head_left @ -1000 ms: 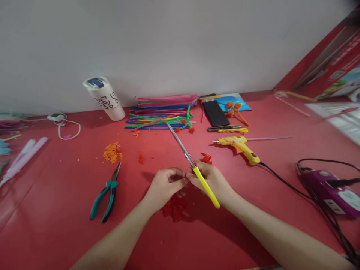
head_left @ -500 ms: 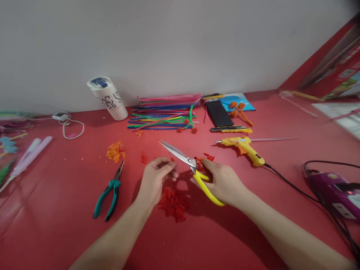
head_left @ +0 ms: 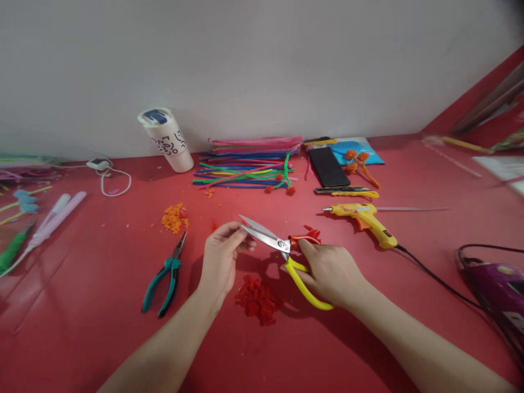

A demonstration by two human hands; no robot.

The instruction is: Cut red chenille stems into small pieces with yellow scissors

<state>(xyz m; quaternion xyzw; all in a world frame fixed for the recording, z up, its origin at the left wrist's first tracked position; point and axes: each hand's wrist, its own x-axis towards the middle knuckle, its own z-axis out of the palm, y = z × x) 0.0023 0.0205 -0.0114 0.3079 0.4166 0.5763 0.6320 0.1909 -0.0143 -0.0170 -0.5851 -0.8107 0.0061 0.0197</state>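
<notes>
Two bare hands are over a red table (head_left: 82,327), both engaged.

Right hand (head_left: 329,270): closed round the handles of the yellow-handled scissors (head_left: 275,241), grip firm.

Left hand (head_left: 221,259): thumb and forefinger drawn narrowly together at the blade tips. Whether a scrap sits between them is too small to tell.

Governing relation: the scissors' long axis runs from the right hand up and leftward. The tips end at the left fingertips (head_left: 239,232), touching or very nearly so. The blades lie almost together, a thin wedge at most.

A heap of red cuttings (head_left: 257,300) lies on the table beneath the gap between the hands, nearer the left wrist. Red pipe-cleaner offcuts (head_left: 309,234) sit just behind the right hand. Teal pliers (head_left: 166,275) lie left of the left hand and apart from it, with orange clippings (head_left: 174,217) beyond them. A yellow glue gun (head_left: 364,215) lies to the right, well clear.
</notes>
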